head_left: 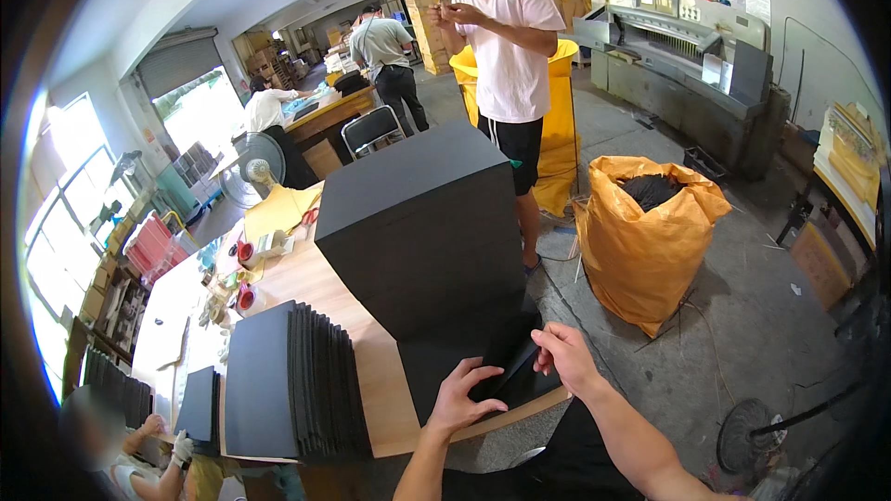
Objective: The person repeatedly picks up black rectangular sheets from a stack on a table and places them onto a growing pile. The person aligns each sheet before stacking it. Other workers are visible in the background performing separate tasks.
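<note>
At the table's near edge my right hand [563,357] is closed, thumb and fingers pinching the raised edge of a black sheet [516,364]. My left hand [464,397] rests against the same sheet, its thumb and curved fingers apart. More black sheet material [432,366] lies flat beneath both hands. Right behind them rises a tall block of stacked black boards [422,260]. To the left of my hands a row of black boards [292,380] stands on the wooden table [371,390].
Tape rolls [246,299], red-handled scissors [309,217] and yellow paper lie farther back. A person [510,37] stands behind the block; another with a gloved hand [183,448] handles boards at lower left. An orange sack [650,241] and a fan base [742,431] stand on the right.
</note>
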A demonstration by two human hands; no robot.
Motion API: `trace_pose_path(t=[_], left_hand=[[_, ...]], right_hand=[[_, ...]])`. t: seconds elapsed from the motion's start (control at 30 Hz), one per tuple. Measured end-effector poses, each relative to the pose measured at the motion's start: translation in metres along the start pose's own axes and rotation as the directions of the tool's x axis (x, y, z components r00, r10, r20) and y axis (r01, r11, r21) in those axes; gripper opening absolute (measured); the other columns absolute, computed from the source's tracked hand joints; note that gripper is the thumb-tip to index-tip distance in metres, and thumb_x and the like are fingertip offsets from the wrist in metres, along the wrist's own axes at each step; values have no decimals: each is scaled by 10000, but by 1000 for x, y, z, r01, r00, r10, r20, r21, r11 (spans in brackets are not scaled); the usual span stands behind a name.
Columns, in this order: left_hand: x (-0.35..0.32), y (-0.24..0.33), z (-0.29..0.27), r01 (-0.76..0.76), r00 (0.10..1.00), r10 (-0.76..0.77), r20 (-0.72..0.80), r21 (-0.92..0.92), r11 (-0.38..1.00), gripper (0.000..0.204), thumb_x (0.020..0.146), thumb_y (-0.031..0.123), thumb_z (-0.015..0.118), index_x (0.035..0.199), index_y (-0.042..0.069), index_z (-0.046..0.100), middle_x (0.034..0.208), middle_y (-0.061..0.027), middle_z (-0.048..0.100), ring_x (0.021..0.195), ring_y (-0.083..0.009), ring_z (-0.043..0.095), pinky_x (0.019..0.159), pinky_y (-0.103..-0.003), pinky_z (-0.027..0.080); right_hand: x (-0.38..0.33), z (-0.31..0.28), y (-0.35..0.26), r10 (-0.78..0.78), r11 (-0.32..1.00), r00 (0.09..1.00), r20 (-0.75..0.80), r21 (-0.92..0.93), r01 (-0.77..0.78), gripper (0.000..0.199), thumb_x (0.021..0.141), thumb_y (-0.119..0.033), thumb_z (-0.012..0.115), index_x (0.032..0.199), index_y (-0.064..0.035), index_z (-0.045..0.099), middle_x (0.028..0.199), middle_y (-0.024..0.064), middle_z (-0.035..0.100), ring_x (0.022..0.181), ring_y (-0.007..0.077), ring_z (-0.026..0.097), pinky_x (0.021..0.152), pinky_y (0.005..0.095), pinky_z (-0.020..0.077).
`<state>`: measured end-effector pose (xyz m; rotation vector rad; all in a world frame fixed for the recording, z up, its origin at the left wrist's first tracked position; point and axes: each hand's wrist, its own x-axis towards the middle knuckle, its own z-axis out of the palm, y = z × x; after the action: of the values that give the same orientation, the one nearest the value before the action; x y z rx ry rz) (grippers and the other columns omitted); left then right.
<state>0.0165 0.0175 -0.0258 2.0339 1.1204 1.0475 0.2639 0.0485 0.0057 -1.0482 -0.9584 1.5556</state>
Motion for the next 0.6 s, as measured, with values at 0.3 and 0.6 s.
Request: trace_pose_path(t=[0.3, 0.6], left_hand=[[-2, 0, 0, 88, 995, -90, -42, -55, 995, 461, 721, 251, 990, 1119, 109, 804, 1196, -132, 671, 1126, -298, 677, 920, -371, 551], [3, 4, 3, 17, 995, -22, -99, -55, 998, 307, 972, 66, 734, 1273, 123, 762, 1388, -212, 619, 1256, -375, 650, 1032, -381, 527]], right_hand=[[0, -4, 1, -15, 999, 999, 40, -46, 17, 373, 1069, -304, 666, 772, -117, 539, 682, 1, 606, 605, 113, 651, 525, 234, 446], [-2, 1, 16, -251, 893, 964, -83, -404, 198, 402, 1060, -267, 677, 725, -115, 514, 619, -3, 566, 569, 92, 607, 506, 249, 446]])
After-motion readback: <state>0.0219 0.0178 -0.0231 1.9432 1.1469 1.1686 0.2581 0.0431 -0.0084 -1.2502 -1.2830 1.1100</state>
